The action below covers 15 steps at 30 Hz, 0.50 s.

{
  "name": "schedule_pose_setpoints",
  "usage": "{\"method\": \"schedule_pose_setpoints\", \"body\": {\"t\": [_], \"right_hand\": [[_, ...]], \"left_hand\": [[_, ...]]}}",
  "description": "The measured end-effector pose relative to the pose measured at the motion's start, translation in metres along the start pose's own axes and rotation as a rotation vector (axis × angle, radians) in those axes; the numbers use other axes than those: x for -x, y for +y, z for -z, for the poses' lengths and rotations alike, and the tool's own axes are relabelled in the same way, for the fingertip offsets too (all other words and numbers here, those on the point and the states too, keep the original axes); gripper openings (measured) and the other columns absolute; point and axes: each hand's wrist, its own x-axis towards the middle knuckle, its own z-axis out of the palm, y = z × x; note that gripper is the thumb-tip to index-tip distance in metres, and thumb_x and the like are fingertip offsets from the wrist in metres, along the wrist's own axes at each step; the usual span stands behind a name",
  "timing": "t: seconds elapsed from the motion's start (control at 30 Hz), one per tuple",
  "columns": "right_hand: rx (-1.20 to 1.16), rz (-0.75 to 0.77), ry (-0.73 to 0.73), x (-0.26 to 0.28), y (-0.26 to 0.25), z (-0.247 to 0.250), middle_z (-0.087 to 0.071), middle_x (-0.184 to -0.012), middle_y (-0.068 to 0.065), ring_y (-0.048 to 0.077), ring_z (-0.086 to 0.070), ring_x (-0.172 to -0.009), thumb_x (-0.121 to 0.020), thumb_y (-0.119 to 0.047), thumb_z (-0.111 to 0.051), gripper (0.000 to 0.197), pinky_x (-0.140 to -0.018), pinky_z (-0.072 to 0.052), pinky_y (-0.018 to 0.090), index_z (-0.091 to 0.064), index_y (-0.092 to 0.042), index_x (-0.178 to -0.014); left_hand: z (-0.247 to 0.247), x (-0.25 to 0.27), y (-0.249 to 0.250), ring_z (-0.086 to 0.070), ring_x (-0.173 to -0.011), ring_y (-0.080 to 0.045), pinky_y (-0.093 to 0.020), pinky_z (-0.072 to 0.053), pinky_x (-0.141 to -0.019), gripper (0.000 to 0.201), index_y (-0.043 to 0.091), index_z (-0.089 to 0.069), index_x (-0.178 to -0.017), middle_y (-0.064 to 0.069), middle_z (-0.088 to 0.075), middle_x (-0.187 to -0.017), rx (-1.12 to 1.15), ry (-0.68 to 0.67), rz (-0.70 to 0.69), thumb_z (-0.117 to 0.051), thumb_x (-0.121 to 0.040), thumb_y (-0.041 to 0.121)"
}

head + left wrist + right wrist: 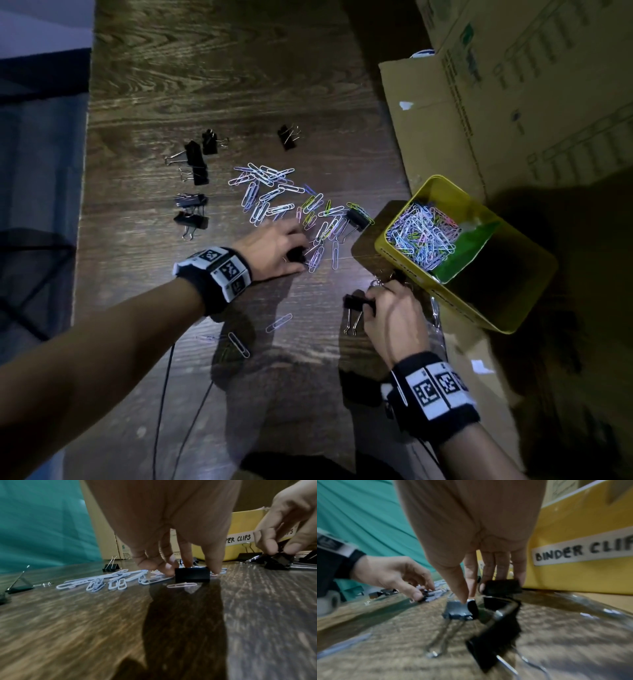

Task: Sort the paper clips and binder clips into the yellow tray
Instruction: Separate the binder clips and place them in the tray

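The yellow tray (404,251) sits tilted at the right edge of the surface (205,85), its far compartment full of paper clips (423,236). We judge a careless drop could land a binder clip there, or nudge the tray off. Loose paper clips (274,195) lie mid-surface. Our left hand (270,250) reaches down, fingers curled, pinching a black binder clip (192,574); nearby paper clips could get dragged along. Our right hand (394,315), near the tray, grips another binder clip (354,303).

Storeroom-like workspace — cardboard boxes (513,102) beside a wooden table (222,85).
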Motion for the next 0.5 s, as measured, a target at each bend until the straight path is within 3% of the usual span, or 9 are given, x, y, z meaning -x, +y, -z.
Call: {"method": "schedule_pose_setpoints", "body": {"t": [0.1, 0.17, 0.27, 0.33, 0.4, 0.43, 0.5], "right_hand": [[0.016, 0.096, 0.042, -0.007, -0.014, 0.009, -0.064, -0.093, 0.013, 0.031, -0.061, -0.084, -0.077, -0.015, -0.064, 0.018, -0.079, -0.049, 0.041, -0.069, -0.01, -0.094], [-0.085, 0.163, 0.028, -0.02, -0.027, 0.014, -0.061, -0.103, 0.014, 0.031, -0.059, -0.092, -0.083, -0.011, -0.057, 0.021, -0.083, -0.051, 0.04, -0.065, -0.006, -0.102], [-0.185, 0.212, 0.033, -0.047, -0.042, 0.015, -0.049, -0.124, 0.02, 0.035, -0.047, -0.117, -0.082, -0.004, -0.055, 0.045, -0.101, -0.039, 0.039, -0.049, -0.003, -0.126], [-0.163, 0.186, -0.021, -0.063, -0.051, 0.012, -0.029, -0.141, 0.027, 0.041, -0.022, -0.136, -0.081, -0.001, -0.055, 0.065, -0.111, -0.024, 0.042, -0.029, -0.004, -0.141], [-0.143, 0.103, -0.109, -0.078, -0.057, 0.006, -0.009, -0.149, 0.031, 0.044, 0.0, -0.142, -0.08, 0.004, -0.053, 0.078, -0.114, -0.016, 0.045, -0.015, -0.007, -0.147], [-0.143, 0.057, -0.132, -0.084, -0.058, 0.002, -0.005, -0.15, 0.031, 0.044, 0.005, -0.142, -0.079, 0.008, -0.052, 0.08, -0.113, -0.018, 0.045, -0.012, -0.008, -0.147], [-0.145, 0.006, -0.095, -0.095, -0.057, -0.007, -0.013, -0.147, 0.029, 0.045, -0.001, -0.141, -0.08, 0.011, -0.052, 0.077, -0.11, -0.025, 0.046, -0.017, -0.008, -0.146]], "left_hand": [[0.002, 0.004, 0.001, -0.061, -0.081, -0.03, -0.041, -0.051, -0.074, 0.047, 0.011, -0.064, -0.099, -0.011, -0.057, -0.099, 0.059, 0.032, -0.01, -0.054, -0.074, 0.05], [0.012, 0.006, -0.001, -0.06, -0.082, -0.027, -0.035, -0.051, -0.075, 0.043, 0.013, -0.063, -0.104, -0.009, -0.056, -0.101, 0.118, 0.07, -0.022, -0.053, -0.077, 0.045], [0.036, -0.009, -0.01, -0.059, -0.087, -0.027, -0.034, -0.051, -0.079, 0.043, 0.012, -0.062, -0.107, -0.011, -0.054, -0.101, 0.126, 0.166, 0.005, -0.048, -0.081, 0.042], [0.049, -0.03, -0.02, -0.058, -0.09, -0.03, -0.035, -0.049, -0.083, 0.04, 0.01, -0.061, -0.109, -0.014, -0.053, -0.104, 0.092, 0.201, 0.033, -0.047, -0.084, 0.039], [0.057, -0.053, -0.027, -0.056, -0.095, -0.033, -0.036, -0.044, -0.085, 0.032, 0.007, -0.06, -0.109, -0.017, -0.052, -0.109, 0.031, 0.211, 0.066, -0.054, -0.087, 0.029], [0.059, -0.064, -0.028, -0.055, -0.097, -0.034, -0.037, -0.044, -0.086, 0.028, 0.007, -0.06, -0.109, -0.018, -0.051, -0.111, 0.001, 0.213, 0.082, -0.057, -0.086, 0.023], [0.062, -0.082, -0.029, -0.054, -0.099, -0.035, -0.042, -0.046, -0.085, 0.024, 0.007, -0.06, -0.107, -0.018, -0.051, -0.112, -0.037, 0.194, 0.105, -0.059, -0.086, 0.018]]}}
